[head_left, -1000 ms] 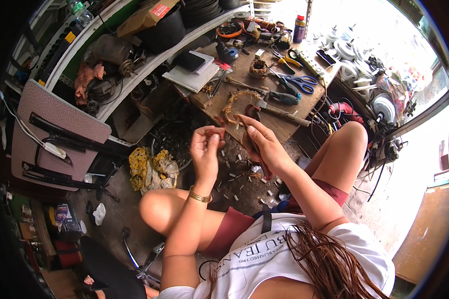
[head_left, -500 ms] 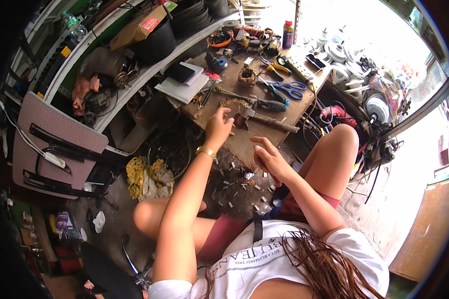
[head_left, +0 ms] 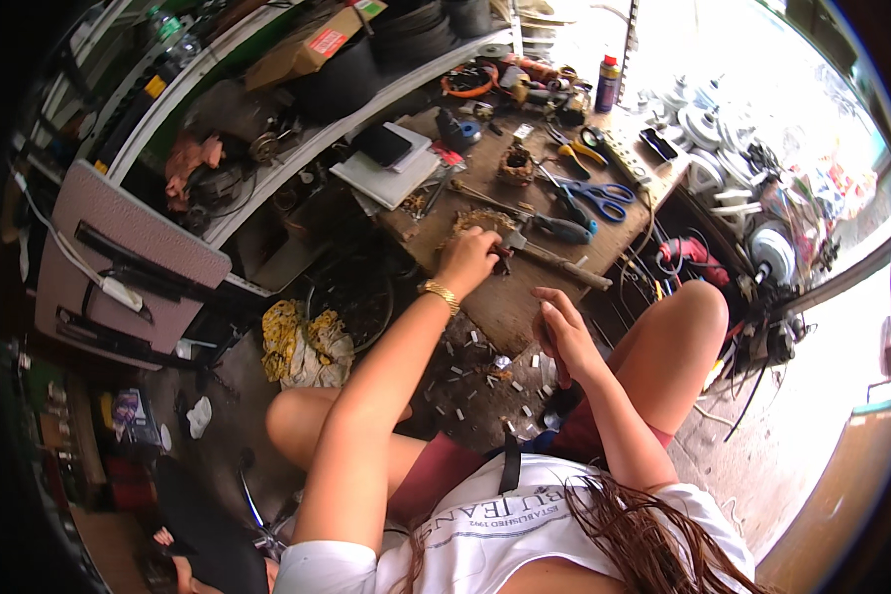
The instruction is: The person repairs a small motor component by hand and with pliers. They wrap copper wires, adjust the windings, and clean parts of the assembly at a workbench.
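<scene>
My left hand (head_left: 465,259), with a gold bracelet on the wrist, reaches out to the low wooden workbench (head_left: 510,307). Its fingers curl down beside a hammer (head_left: 554,259) and a tangled bundle of copper wire (head_left: 482,220). What lies under those fingers is hidden. My right hand (head_left: 564,332) hovers above the near edge of the bench, fingers loosely bent, with nothing visible in it. Small metal pieces (head_left: 475,361) lie scattered on the floor between my knees.
On the bench lie blue-handled scissors (head_left: 604,196), a screwdriver (head_left: 564,228), yellow-handled pliers (head_left: 576,151), a red-capped spray can (head_left: 609,84) and a notebook with a phone (head_left: 384,163). Shelves with boxes stand to the left. A yellow rag (head_left: 302,342) lies on the floor.
Both hands were together in front of me around a copper-wire piece. My left hand has since reached forward onto the bench, and my right hand has dropped lower and to the right.
</scene>
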`<state>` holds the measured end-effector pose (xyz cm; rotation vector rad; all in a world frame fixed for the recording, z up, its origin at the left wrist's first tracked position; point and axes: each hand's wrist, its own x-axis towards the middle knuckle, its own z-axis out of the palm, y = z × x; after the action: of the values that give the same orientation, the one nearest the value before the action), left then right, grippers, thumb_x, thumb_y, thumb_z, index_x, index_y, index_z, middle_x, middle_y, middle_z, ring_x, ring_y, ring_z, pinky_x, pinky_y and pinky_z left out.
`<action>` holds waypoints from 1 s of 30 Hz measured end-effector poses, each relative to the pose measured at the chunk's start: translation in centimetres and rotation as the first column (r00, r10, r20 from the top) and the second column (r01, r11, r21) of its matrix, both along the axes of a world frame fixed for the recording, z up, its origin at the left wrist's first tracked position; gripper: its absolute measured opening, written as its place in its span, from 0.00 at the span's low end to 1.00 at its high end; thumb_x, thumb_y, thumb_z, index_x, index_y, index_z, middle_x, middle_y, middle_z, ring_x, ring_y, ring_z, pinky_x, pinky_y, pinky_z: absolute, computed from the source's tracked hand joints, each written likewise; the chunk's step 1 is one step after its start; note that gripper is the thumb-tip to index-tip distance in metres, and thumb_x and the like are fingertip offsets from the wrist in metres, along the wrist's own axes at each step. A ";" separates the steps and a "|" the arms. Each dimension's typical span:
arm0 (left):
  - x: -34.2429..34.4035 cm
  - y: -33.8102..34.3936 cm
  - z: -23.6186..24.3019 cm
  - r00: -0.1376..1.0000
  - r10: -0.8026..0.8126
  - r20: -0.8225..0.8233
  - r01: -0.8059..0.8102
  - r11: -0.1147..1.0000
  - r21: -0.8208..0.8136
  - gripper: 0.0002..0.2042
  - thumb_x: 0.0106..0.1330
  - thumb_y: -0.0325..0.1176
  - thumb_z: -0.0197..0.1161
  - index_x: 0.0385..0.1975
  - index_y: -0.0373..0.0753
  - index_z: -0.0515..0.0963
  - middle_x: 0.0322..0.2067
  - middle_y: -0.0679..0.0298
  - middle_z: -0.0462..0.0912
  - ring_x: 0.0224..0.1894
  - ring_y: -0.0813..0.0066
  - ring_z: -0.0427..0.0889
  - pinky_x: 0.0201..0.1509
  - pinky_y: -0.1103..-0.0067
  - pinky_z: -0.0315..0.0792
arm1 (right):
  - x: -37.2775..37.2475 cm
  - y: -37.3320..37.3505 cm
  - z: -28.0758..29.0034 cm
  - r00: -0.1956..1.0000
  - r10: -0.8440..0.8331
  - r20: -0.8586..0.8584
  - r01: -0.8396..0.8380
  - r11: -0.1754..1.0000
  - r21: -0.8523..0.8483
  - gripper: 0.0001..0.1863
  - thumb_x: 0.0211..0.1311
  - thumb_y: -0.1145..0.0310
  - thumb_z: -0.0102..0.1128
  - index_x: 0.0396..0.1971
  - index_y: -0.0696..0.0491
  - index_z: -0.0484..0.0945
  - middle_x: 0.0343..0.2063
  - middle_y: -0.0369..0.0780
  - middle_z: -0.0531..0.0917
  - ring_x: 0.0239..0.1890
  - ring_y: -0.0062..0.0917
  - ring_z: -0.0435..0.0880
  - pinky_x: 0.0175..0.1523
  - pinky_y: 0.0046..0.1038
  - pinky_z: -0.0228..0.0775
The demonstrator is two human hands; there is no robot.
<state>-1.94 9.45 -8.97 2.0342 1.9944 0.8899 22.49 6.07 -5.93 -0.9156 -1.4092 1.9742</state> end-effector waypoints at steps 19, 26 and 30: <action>-8.9 -15.8 2.1 -0.198 0.488 0.850 0.027 0.870 -0.493 0.05 0.65 0.28 0.50 0.30 0.38 0.74 0.26 0.67 0.77 0.29 0.76 0.76 0.34 0.77 0.76 | 1.3 1.3 -1.6 0.991 -0.136 0.013 0.136 0.989 -0.049 0.16 0.72 0.61 0.41 0.52 0.54 0.68 0.16 0.36 0.72 0.10 0.16 0.63 0.15 0.17 0.54; -33.9 -17.3 2.5 -0.177 0.389 0.904 -0.573 0.706 -0.416 0.08 0.60 0.36 0.53 0.36 0.44 0.74 0.44 0.63 0.79 0.35 0.69 0.75 0.38 0.67 0.74 | 0.7 1.1 -2.1 0.992 -0.125 0.013 0.125 0.991 -0.042 0.16 0.72 0.62 0.41 0.50 0.56 0.69 0.16 0.34 0.71 0.12 0.14 0.63 0.17 0.16 0.54; -39.2 -16.4 4.5 -0.323 0.388 0.863 -0.825 0.332 -0.458 0.34 0.59 0.54 0.57 0.63 0.43 0.61 0.65 0.57 0.59 0.65 0.55 0.59 0.61 0.54 0.63 | 0.8 0.7 -1.6 0.976 -0.215 -0.041 0.211 0.973 -0.089 0.16 0.71 0.61 0.42 0.51 0.55 0.69 0.18 0.36 0.72 0.13 0.15 0.65 0.18 0.17 0.55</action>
<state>-41.17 -7.00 -4.43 -0.4408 1.8312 2.1074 23.25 6.79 -7.49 -1.0038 -1.1553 1.8926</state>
